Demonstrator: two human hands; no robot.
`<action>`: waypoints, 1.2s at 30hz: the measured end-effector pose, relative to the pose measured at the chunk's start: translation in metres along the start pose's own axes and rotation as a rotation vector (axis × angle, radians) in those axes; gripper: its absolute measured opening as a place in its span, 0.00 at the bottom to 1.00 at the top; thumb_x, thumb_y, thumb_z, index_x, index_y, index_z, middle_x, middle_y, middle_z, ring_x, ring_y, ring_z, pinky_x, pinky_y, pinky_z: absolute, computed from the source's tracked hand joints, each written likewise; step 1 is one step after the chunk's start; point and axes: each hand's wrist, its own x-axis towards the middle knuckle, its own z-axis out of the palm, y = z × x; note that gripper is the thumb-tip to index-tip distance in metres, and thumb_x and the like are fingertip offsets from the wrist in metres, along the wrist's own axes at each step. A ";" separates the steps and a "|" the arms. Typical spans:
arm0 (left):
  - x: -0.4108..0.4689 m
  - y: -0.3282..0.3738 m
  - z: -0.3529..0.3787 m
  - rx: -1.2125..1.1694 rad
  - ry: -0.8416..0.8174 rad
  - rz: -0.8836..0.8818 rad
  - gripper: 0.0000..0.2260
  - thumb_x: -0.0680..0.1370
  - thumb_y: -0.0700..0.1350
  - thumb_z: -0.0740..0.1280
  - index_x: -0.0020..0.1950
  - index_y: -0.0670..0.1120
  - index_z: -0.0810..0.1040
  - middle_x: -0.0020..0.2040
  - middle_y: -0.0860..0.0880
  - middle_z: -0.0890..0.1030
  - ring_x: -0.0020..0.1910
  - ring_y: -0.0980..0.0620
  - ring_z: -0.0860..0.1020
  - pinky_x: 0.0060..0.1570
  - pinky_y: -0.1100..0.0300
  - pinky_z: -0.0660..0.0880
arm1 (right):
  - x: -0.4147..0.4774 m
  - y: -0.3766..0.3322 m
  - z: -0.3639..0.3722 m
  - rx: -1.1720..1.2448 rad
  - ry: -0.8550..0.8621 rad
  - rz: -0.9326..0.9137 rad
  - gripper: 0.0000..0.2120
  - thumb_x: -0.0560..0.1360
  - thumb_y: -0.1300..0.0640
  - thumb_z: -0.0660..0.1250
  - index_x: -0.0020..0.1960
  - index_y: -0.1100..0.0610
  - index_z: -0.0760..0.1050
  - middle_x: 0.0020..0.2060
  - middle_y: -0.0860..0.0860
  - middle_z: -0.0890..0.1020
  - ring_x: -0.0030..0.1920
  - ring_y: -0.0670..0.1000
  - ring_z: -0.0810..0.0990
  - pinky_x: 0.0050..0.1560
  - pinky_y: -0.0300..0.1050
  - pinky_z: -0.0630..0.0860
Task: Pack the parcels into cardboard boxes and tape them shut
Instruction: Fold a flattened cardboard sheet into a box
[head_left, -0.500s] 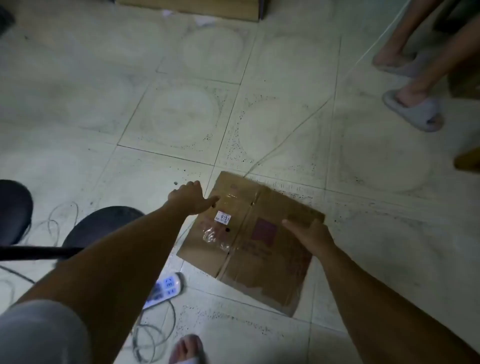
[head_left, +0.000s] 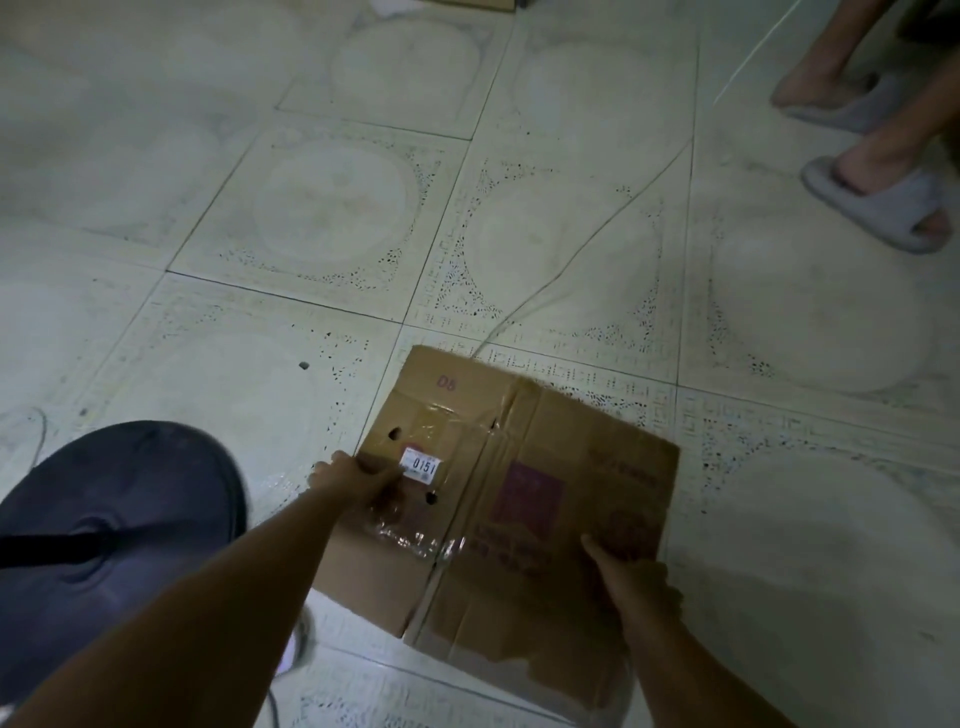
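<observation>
Cardboard box (head_left: 524, 499), flattened, lies on the tiled floor (head_left: 311, 208) at 6 o'clock. Left hand (head_left: 353, 480) pinches its 9 o'clock edge; right hand (head_left: 636, 577) rests on it at 4 o'clock, grip unclear.

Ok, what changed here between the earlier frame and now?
The left hand slid along the left edge of the flattened cardboard box toward the person and now pinches it beside the white 0151 label. The right hand drew back across the right panel toward the near edge, resting on it. The box still lies flat on the tiled floor; the slippered feet stay put.
</observation>
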 end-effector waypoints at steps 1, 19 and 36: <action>0.009 -0.007 0.004 -0.070 -0.006 -0.037 0.59 0.53 0.88 0.62 0.68 0.47 0.79 0.62 0.41 0.81 0.64 0.39 0.77 0.65 0.45 0.75 | 0.004 0.000 0.000 0.029 0.004 0.012 0.62 0.65 0.27 0.76 0.80 0.66 0.57 0.78 0.65 0.64 0.78 0.66 0.62 0.77 0.61 0.63; -0.220 0.059 -0.212 -0.529 0.185 0.264 0.35 0.62 0.75 0.75 0.42 0.42 0.85 0.36 0.49 0.86 0.39 0.49 0.86 0.39 0.56 0.77 | -0.163 -0.036 -0.235 0.669 -0.009 -0.333 0.37 0.52 0.45 0.89 0.57 0.58 0.85 0.45 0.52 0.88 0.44 0.51 0.87 0.46 0.43 0.82; -0.623 0.138 -0.663 -0.845 0.382 0.608 0.34 0.62 0.67 0.83 0.53 0.43 0.79 0.50 0.47 0.85 0.51 0.48 0.83 0.54 0.49 0.79 | -0.594 -0.126 -0.640 0.863 0.117 -0.767 0.48 0.55 0.38 0.87 0.69 0.56 0.78 0.58 0.51 0.85 0.58 0.56 0.83 0.64 0.56 0.81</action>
